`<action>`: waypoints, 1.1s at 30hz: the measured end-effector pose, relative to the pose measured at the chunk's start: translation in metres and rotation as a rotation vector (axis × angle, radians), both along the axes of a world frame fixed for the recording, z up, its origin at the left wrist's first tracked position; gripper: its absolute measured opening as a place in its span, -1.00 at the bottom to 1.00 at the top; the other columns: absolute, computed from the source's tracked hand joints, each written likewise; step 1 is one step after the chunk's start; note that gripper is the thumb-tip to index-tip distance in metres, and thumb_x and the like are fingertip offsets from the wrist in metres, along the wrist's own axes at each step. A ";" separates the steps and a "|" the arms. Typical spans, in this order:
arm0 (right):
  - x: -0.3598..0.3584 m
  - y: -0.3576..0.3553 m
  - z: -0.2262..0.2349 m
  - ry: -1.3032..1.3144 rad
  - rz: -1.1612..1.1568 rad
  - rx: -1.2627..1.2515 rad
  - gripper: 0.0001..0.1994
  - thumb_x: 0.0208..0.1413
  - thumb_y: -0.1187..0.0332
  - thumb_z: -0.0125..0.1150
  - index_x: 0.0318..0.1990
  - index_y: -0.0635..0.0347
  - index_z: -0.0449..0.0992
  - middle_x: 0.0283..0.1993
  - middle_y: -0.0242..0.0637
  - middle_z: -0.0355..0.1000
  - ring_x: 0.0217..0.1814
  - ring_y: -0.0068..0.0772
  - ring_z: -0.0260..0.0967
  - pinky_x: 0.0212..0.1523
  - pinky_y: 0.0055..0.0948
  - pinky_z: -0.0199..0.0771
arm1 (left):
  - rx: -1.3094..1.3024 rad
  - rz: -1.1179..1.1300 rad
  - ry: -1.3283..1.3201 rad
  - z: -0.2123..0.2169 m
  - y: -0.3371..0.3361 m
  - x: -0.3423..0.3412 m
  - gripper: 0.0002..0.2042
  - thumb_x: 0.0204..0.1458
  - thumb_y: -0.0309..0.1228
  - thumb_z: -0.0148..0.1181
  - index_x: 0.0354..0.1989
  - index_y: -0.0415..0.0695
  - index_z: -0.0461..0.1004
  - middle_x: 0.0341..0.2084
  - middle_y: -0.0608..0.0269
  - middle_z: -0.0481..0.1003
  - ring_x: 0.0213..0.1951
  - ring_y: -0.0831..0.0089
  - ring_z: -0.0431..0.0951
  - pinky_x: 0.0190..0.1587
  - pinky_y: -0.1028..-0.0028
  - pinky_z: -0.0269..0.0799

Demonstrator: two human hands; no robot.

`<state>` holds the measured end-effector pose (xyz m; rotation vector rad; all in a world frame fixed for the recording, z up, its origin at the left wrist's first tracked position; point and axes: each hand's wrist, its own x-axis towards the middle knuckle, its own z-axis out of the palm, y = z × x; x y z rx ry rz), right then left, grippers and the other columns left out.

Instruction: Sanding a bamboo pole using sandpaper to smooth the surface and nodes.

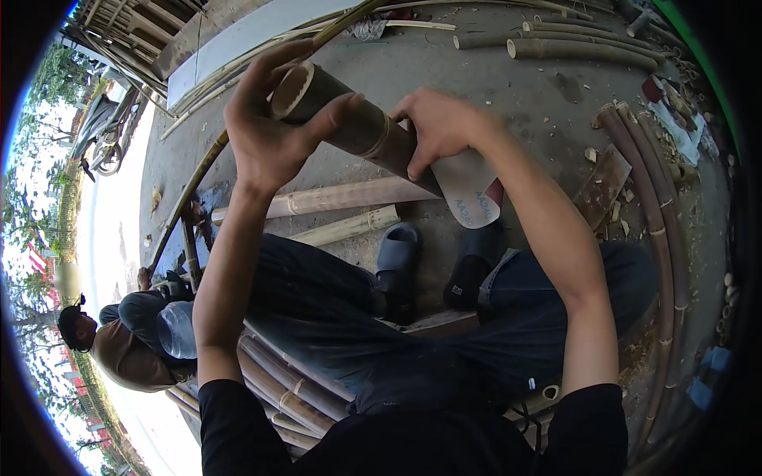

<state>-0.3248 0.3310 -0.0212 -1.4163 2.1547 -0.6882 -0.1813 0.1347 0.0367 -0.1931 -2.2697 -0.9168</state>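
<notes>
A dark greenish-brown bamboo tube (347, 119) is held up slantwise over my knees, its pale cut rim tipped toward the upper left. My left hand (274, 131) grips it near that open end, thumb on one side and fingers on the other. Farther along, my right hand (444, 123) is closed about the lower part of the tube and a sheet of sandpaper (468, 194). The sheet's pale printed back hangs below my fingers, and a reddish face shows at its edge. How far it wraps around the tube is hidden.
Split bamboo lengths (333, 198) lie just beyond my slippers (398, 258). Long brown bamboo poles (659, 230) curve along the right, and cut poles (587, 51) lie at the far right. Another person (131, 349) crouches at left; a motorbike (107, 131) stands beyond.
</notes>
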 end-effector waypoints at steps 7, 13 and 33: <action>0.014 0.005 0.003 -0.051 0.053 -0.087 -0.40 -0.39 0.28 0.66 -0.03 0.17 0.68 -0.24 -0.11 0.69 -0.21 -0.10 0.66 -0.09 -0.21 0.65 | -0.112 -0.129 0.261 0.017 0.014 -0.009 -0.50 -0.09 -0.34 0.62 0.03 -0.27 0.61 -0.12 0.13 0.67 -0.12 0.45 0.69 -0.06 0.43 0.64; 0.019 -0.014 -0.014 0.010 -0.038 -0.147 -0.40 -0.37 0.27 0.64 0.00 0.08 0.68 -0.21 -0.19 0.70 -0.14 -0.05 0.66 -0.01 -0.19 0.65 | -0.230 -0.072 0.257 0.011 0.008 -0.020 -0.56 -0.09 -0.34 0.56 -0.03 -0.25 0.64 -0.15 0.10 0.65 -0.15 0.39 0.69 -0.07 0.40 0.63; -0.057 -0.146 -0.013 0.235 -1.379 -1.406 -0.47 0.42 0.04 0.15 -0.53 0.28 0.52 -0.59 -0.13 0.52 -0.54 -0.11 0.48 -0.41 -0.08 0.38 | -0.346 -0.017 0.011 0.032 -0.020 -0.082 -0.32 0.07 0.15 0.29 0.11 -0.27 0.61 0.03 -0.07 0.58 0.03 0.10 0.63 0.13 0.23 0.49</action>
